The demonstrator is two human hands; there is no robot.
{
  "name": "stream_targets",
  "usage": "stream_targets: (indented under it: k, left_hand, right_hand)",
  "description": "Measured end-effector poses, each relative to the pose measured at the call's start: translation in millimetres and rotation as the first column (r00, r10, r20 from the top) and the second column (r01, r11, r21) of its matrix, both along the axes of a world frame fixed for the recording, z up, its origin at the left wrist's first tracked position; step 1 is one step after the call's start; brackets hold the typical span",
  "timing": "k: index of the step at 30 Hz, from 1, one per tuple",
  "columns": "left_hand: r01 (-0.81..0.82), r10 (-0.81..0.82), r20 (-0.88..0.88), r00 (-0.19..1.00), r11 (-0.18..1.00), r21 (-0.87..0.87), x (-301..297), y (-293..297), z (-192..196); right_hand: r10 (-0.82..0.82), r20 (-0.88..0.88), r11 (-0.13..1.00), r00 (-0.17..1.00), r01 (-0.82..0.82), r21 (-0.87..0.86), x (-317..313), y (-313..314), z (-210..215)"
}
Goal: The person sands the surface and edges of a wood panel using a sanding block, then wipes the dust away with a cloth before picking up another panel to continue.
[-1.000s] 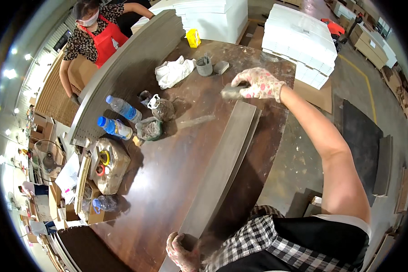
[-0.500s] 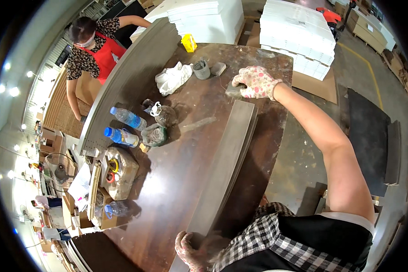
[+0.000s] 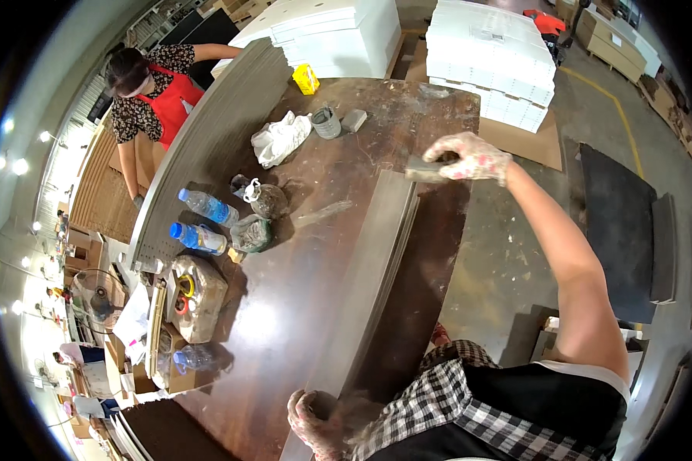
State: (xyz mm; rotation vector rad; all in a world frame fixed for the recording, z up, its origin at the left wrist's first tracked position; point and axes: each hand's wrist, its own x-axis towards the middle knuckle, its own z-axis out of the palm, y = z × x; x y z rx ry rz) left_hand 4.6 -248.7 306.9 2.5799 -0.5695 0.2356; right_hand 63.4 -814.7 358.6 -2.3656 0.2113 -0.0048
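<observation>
A stack of long, narrow grey boards (image 3: pixel 365 276) lies lengthwise on the brown table (image 3: pixel 284 330). At the near end, my left hand (image 3: pixel 315 424), in a patterned glove, has its fingers curled over the boards. Out at the far end, my right hand (image 3: pixel 475 158), in a flower-patterned glove, grips a small grey sanding block (image 3: pixel 426 170). The block is at the far right corner of the boards; whether it touches them I cannot tell.
To the left stand water bottles (image 3: pixel 207 206), a plastic jug (image 3: pixel 200 300), a white cloth (image 3: pixel 281 140), a grey cup (image 3: pixel 326 123) and a yellow box (image 3: pixel 305 79). A tall row of grey boards (image 3: pixel 207 146) separates me from a co-worker (image 3: pixel 158 100). White stacked panels (image 3: pixel 490 54) stand beyond.
My right hand has lifted the sanding block off the tabletop and brought it toward me, to the boards' far end. My left hand stays at the near end. The view has shifted slightly.
</observation>
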Motion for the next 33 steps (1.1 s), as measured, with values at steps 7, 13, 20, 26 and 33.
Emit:
stream_targets:
  k: [7, 13, 20, 26, 33]
  left_hand:
    - [-0.007, 0.005, -0.069, 0.998, 1.0, -0.023, 0, -3, 10]
    - [-0.032, 0.027, -0.08, 0.996, 0.997, -0.071, -1, 1, 7]
    - [-0.017, 0.014, -0.061, 0.998, 0.998, -0.057, 1, -6, 9]
    - [-0.013, 0.011, -0.049, 0.999, 0.999, -0.041, 0, -5, 13]
    - [-0.019, 0.019, -0.034, 0.999, 1.0, -0.015, -2, 1, 11]
  right_hand:
    - [-0.161, 0.377, 0.977, 0.912, 0.2, -0.068, -6, 31, -26]
    - [0.01, 0.605, 0.965, 0.796, 0.151, -0.215, -51, 144, -76]
    - [-0.202, 0.629, 0.859, 0.75, 0.445, -0.254, -16, 106, -65]
    - [-0.009, 0.639, 0.952, 0.769, 0.203, -0.231, -44, 195, -62]
    - [0.048, 0.731, 0.944, 0.681, 0.208, -0.256, -36, 196, -56]
